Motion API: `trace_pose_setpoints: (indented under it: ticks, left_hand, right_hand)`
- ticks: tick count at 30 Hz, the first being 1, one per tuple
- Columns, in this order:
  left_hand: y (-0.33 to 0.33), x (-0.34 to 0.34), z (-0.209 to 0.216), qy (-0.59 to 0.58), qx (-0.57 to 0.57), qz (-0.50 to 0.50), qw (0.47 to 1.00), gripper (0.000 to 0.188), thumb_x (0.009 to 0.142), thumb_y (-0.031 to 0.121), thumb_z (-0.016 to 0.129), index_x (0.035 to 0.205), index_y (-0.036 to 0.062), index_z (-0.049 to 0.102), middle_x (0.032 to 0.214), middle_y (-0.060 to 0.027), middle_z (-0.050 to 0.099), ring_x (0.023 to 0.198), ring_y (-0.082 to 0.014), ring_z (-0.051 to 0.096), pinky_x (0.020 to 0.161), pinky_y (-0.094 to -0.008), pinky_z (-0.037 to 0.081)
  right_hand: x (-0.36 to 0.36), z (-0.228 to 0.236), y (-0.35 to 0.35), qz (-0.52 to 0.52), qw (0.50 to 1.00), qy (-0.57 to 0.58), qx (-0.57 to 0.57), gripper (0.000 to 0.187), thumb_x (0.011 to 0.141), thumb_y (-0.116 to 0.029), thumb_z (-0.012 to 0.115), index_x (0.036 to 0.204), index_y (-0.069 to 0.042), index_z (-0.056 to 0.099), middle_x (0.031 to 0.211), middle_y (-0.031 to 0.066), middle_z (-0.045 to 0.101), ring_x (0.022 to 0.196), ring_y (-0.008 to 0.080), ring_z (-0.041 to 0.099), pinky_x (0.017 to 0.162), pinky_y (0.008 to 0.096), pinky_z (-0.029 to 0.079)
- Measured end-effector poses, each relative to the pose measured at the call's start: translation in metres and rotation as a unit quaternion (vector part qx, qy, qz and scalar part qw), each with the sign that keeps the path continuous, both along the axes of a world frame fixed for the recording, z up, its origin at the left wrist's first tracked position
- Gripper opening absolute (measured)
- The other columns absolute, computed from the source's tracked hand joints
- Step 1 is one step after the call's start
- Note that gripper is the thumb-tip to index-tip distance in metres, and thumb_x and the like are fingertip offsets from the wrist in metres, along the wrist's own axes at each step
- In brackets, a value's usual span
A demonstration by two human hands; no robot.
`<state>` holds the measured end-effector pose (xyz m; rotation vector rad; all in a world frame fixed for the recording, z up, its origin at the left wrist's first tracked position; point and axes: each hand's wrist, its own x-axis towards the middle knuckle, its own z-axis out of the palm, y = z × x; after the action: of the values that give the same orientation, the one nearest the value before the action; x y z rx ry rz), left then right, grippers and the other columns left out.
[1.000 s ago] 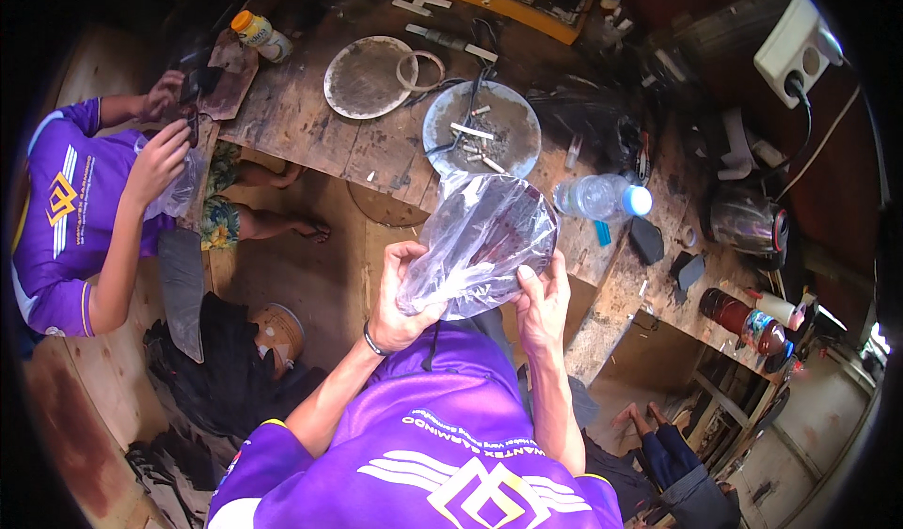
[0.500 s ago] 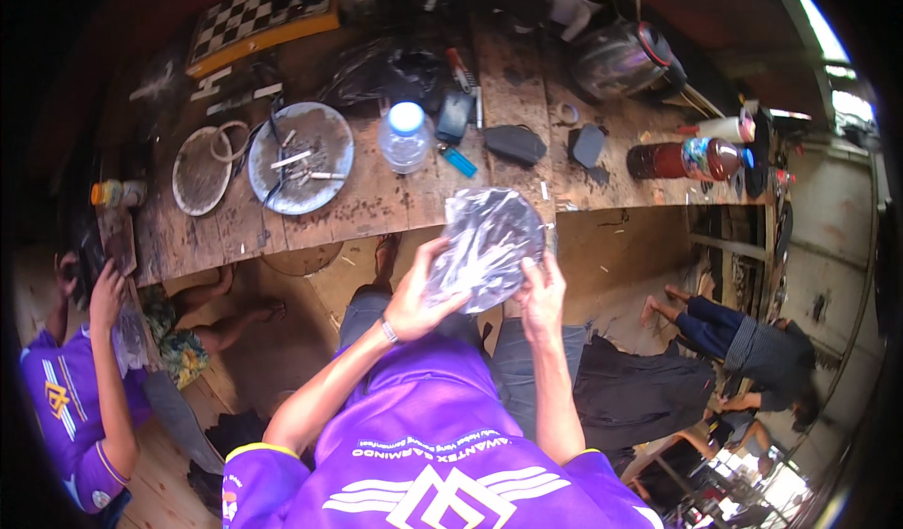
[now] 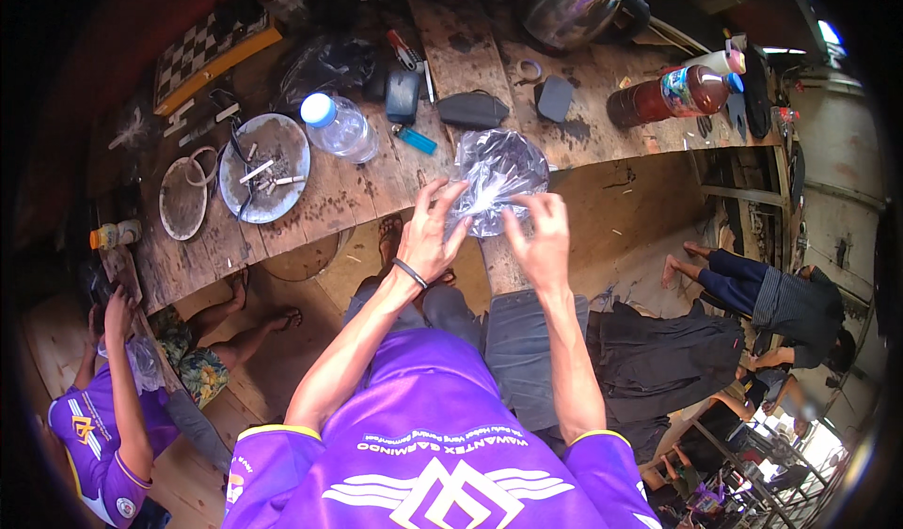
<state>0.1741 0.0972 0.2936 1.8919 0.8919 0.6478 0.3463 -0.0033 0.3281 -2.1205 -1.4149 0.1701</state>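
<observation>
A round dark thing wrapped in clear, crinkled plastic (image 3: 503, 164) rests at the table's front edge; what is inside I cannot make out. My left hand (image 3: 431, 242) pinches the plastic at its near left side, thumb and fingers bent. On the near right side, my right hand (image 3: 544, 247) grips the plastic between thumb and curled fingers. The film bunches up between both hands. Just beyond lie a dark oblong case (image 3: 472, 110) and a teal lighter (image 3: 414, 140).
On the wooden table (image 3: 329, 195) stand a clear bottle (image 3: 343, 129), a plate with cigarette butts (image 3: 273, 148), a bottle of reddish-brown liquid (image 3: 649, 101) and a metal kettle (image 3: 564, 7). A chessboard (image 3: 212, 59) lies at the far left. Another person (image 3: 108, 416) sits at left.
The wrapped thing has moved away from me, from over my lap onto the table edge. My hands have followed it and now gather the plastic on its near side. The view has shifted.
</observation>
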Motion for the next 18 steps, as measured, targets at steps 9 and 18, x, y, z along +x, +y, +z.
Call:
trace_pose_setpoints:
  ticks: [9, 18]
  left_hand:
    - [0.026, -0.004, 0.008, 0.125, 0.026, -0.079, 0.989, 0.015, 0.099, 0.015, 0.061, 0.113, 0.0088, 0.060, 0.127, -0.0163, 0.061, 0.094, -0.0393, 0.071, 0.077, -0.0497, 0.059]
    - [0.022, 0.004, 0.015, 0.130, 0.173, -0.010, 0.976, 0.037, 0.086, 0.012, 0.071, 0.123, 0.0151, 0.065, 0.137, -0.0128, 0.058, 0.115, -0.0358, 0.062, 0.090, -0.0495, 0.051]
  right_hand:
    - [0.008, -0.009, 0.014, 0.003, 0.999, -0.029, -0.034, 0.011, 0.086, -0.009, 0.070, 0.092, -0.004, 0.062, 0.089, 0.0112, 0.062, 0.088, 0.0302, 0.062, 0.078, 0.0432, 0.051]
    - [-0.001, -0.009, 0.002, -0.106, 0.964, 0.224, 0.091, 0.019, 0.086, 0.002, 0.060, 0.105, -0.002, 0.063, 0.095, 0.0107, 0.067, 0.071, 0.0180, 0.064, 0.062, 0.0338, 0.051]
